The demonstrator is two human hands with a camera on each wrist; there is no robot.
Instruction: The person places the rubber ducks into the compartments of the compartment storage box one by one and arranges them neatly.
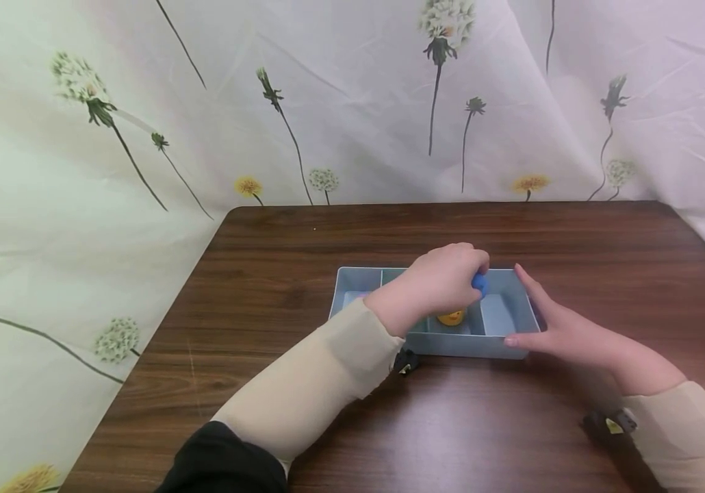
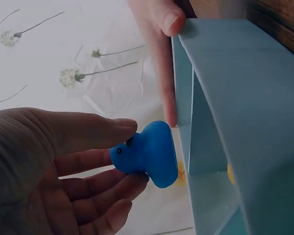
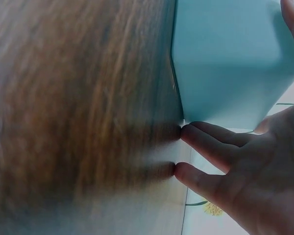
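Note:
A small blue toy duck (image 2: 159, 154) is pinched between the thumb and fingers of my left hand (image 1: 439, 281). That hand is over the light-blue divided tray (image 1: 472, 346); in the head view most of the duck is hidden behind it. A yellow toy duck (image 1: 452, 318) sits in a middle compartment, partly covered by my left hand. My right hand (image 1: 556, 332) spans the tray's right end, thumb at the front corner and a straight finger at the back corner. In the right wrist view its other fingers (image 3: 206, 142) are extended near the table surface.
The tray stands on a dark wooden table (image 1: 254, 287). Something pinkish (image 1: 361, 296) shows in the left compartment, mostly hidden by my left arm. A white cloth (image 1: 352, 123) with dandelion prints hangs behind the table and along its left side.

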